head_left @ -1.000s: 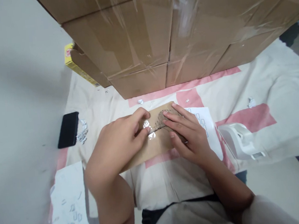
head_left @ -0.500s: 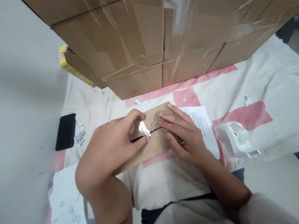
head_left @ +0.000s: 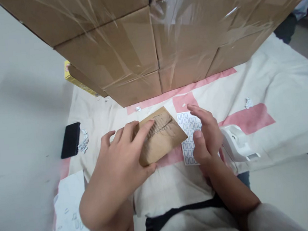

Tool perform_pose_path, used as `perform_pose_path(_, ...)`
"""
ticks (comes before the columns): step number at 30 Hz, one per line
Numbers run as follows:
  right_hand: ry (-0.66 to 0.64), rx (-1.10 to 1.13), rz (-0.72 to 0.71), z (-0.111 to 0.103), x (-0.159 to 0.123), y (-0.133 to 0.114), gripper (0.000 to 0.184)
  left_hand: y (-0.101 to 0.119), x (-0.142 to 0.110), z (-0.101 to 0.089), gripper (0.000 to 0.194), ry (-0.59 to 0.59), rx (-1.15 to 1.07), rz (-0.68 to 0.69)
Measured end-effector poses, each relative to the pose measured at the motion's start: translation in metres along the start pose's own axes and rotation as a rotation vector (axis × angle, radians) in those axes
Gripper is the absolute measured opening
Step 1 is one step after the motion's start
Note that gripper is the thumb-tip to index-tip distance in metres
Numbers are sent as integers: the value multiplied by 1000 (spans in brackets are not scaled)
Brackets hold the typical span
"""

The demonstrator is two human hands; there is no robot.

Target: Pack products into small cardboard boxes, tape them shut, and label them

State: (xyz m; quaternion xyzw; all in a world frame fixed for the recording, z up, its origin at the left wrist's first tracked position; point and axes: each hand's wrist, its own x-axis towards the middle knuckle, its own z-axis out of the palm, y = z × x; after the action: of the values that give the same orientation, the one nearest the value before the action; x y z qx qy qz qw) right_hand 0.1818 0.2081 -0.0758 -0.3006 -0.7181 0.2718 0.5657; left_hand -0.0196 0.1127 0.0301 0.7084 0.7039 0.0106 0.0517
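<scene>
My left hand (head_left: pixel 120 158) grips a brown paper packet (head_left: pixel 163 138) with a dark comb-like thing inside, fingers on top and thumb under its near edge, and holds it just above the cloth. My right hand (head_left: pixel 206 134) hovers open, fingers spread, over a white sheet of small blue-outlined stickers (head_left: pixel 189 137) right of the packet. It touches nothing that I can see.
A stack of film-wrapped cardboard boxes (head_left: pixel 146 40) stands close ahead on a white and pink cloth (head_left: pixel 262 83). A white handheld device (head_left: pixel 237 143) lies right of the sticker sheet. A black phone (head_left: pixel 70 140) and another sticker sheet (head_left: pixel 67 211) lie at left. Paper scraps are scattered about.
My right hand has come off the packet and moved right over the sticker sheet. My left hand has taken the packet by its near end and turned it. The view shifted left.
</scene>
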Motion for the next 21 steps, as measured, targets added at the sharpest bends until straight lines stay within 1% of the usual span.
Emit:
perform_pose_path(2,-4,-87,131,-10,4,-1,42,-5,2,1,90,-9,-15,7)
perform_pose_path(5,-108,-155,341,-27,10,0,39,-18,6,2,87,-40,-71,7)
perform_pose_path(7,-140,-170,445,-38,11,5,39,-25,10,3,85,-50,-96,6)
perform_pose_path(10,-154,-242,561,-47,11,17,47,-33,13,3,82,-32,-99,-10)
perform_pose_path(13,-196,-293,620,-47,9,29,56,-34,15,2,79,-22,-98,-11)
perform_pose_path(15,-195,-313,637,-45,8,35,62,-29,14,0,76,3,-94,14)
perform_pose_path(17,-176,-303,660,-43,8,39,65,-17,13,-3,70,55,-92,70)
perform_pose_path(19,-162,-233,701,-41,8,41,63,3,14,-5,60,98,-105,168)
perform_pose_path(21,-138,-114,740,-40,7,42,57,31,16,-1,50,84,-146,300)
